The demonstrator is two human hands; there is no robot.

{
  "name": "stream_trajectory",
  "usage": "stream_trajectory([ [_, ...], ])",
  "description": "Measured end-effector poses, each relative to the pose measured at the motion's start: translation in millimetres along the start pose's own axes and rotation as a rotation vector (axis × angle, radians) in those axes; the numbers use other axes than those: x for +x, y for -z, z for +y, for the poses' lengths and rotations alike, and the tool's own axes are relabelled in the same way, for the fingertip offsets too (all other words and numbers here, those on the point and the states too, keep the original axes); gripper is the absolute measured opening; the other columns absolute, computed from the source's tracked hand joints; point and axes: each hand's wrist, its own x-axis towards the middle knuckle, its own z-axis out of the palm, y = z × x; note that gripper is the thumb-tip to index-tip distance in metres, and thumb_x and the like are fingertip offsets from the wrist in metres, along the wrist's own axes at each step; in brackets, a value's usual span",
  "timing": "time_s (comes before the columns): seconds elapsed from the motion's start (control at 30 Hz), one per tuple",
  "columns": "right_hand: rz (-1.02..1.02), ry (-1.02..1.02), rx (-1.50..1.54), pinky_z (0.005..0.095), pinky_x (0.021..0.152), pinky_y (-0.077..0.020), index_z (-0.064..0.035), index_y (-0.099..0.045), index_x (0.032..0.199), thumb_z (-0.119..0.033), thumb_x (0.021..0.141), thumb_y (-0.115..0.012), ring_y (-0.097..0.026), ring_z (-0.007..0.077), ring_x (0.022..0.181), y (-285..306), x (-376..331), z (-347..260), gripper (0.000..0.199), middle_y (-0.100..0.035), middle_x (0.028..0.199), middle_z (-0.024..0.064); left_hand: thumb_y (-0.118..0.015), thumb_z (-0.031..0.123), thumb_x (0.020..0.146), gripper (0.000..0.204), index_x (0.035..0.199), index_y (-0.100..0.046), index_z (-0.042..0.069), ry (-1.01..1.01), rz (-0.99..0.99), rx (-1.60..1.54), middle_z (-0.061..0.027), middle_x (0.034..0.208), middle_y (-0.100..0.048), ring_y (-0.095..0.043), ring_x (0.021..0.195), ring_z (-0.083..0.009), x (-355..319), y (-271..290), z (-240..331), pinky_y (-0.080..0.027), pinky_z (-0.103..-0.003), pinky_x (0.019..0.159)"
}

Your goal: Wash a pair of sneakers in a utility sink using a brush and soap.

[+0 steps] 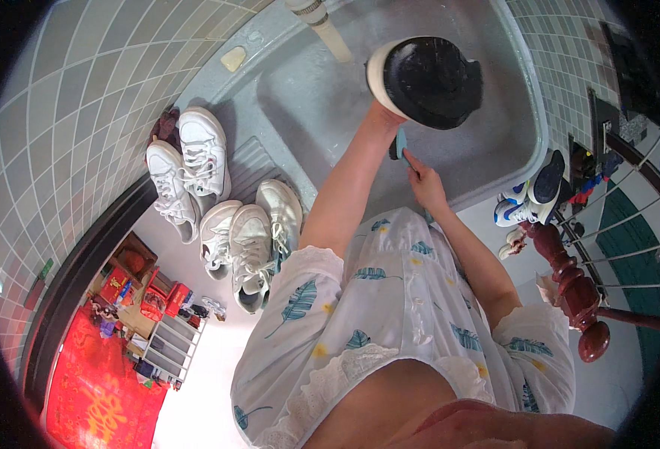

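Over the basin, a shoe with a black sole and whitish edge is held up by my left hand. Its sole faces up, and the shoe hides my fingers; only the wrist end shows. Lower and to the right, my right hand is closed round the handle of a teal brush with dark bristles. The brush is just below the shoe, partly behind my left wrist, and I cannot tell whether they touch. Both hands are above the grey sink.
Left of the sink, white sneakers and more whitish sneakers stand on the ledge. A bar of soap lies near the tap. On the right are blue-and-white shoes and a wooden post.
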Motion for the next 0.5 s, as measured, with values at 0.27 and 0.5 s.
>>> stream_trajectory([
  [0.27,-0.021,-0.088,-0.095,0.0375,0.067,-0.0466,-0.0211,-0.051,0.132,-0.013,0.089,-0.051,-0.059,0.0315,0.065,15,4,-2,0.044,-0.058,0.078,0.0245,-0.05,0.038,0.095,0.044,0.113,-0.056,-0.001,0.372,0.704,0.596,-0.0113,0.107,-0.063,-0.061,0.095,-0.0209,28,-27,17,-0.05,-0.035,0.081],
  [0.5,-0.001,-0.06,0.071,0.0309,0.061,-0.0437,-0.025,-0.051,0.132,-0.013,0.09,-0.051,-0.043,0.0212,0.055,19,13,-17,0.043,-0.053,0.068,0.0157,-0.054,0.041,0.092,0.04,0.101,-0.06,0.002,0.265,1.069,0.822,-0.0029,0.083,-0.058,-0.053,0.072,-0.0128,3,42,51,-0.044,-0.028,0.063],
])
